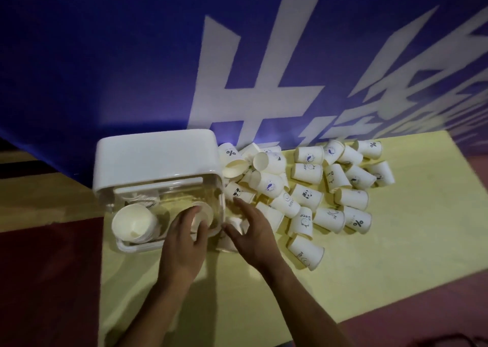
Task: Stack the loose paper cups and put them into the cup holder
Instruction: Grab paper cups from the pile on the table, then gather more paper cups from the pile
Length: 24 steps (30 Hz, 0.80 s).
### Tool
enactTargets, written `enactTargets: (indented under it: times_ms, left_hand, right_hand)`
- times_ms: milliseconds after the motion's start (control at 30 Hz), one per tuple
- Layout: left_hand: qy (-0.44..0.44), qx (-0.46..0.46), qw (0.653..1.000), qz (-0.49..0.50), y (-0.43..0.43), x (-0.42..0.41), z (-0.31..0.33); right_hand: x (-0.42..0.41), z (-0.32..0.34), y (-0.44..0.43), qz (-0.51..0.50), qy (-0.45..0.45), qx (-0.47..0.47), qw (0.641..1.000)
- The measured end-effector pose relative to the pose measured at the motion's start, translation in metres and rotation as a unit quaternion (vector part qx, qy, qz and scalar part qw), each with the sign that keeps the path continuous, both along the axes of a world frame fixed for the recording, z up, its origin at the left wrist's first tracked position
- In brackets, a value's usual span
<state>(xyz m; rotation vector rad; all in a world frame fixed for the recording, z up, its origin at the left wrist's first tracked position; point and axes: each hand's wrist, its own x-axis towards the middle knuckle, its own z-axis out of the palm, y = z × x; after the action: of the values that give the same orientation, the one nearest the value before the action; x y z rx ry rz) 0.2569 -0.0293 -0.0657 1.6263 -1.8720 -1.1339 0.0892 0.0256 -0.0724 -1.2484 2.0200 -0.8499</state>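
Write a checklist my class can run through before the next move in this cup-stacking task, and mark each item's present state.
1. The cup holder lies on the yellow mat, with its opening toward the person: ok.
2. A first stack sits inside the holder, on its left side: ok.
3. The left hand has a firm grip on the second stack at the holder's mouth: cannot tell.
4. The right hand is free, fingers spread, holding nothing: ok.
5. All loose cups are stacked: not ok, a heap lies to the right of the holder.
6. The holder has room for more stacks: cannot tell.
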Motion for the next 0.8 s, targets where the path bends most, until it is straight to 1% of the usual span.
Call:
enactTargets:
  times_ms: [100,200,333,467,567,667,733,800]
  left_hand:
    - [0.043,-0.019,0.997,-0.063,0.007,-0.04,0.014]
    - [0.053,-0.031,0.991,-0.123,0.012,-0.089,0.025]
    - [0.049,-0.028,0.983,-0.172,0.019,-0.163,0.028]
    - [0.017,-0.05,0.977,-0.206,0.028,-0.244,0.026]
    - [-0.036,-0.065,0.971,-0.229,0.022,-0.305,0.016]
    - [-0.13,-0.084,0.956,-0.25,-0.003,-0.348,-0.008]
    - [-0.214,-0.082,0.936,-0.267,-0.022,-0.368,-0.025]
    - [-0.292,-0.082,0.908,-0.29,-0.034,-0.378,-0.038]
  right_hand:
    - [-0.045,0.021,0.023,-0.092,-0.031,-0.012,0.995]
    - [-0.095,0.037,0.047,-0.147,-0.033,-0.015,0.988]
    - [-0.162,0.045,0.076,-0.181,-0.042,-0.019,0.982]
    - [-0.223,0.041,0.101,-0.195,-0.061,-0.006,0.979]
    - [-0.269,0.032,0.12,-0.195,-0.074,0.002,0.978]
    - [-0.305,0.022,0.133,-0.187,-0.09,0.009,0.978]
    - [-0.326,0.014,0.141,-0.183,-0.1,0.018,0.978]
    - [-0.343,0.01,0.146,-0.187,-0.1,0.023,0.977]
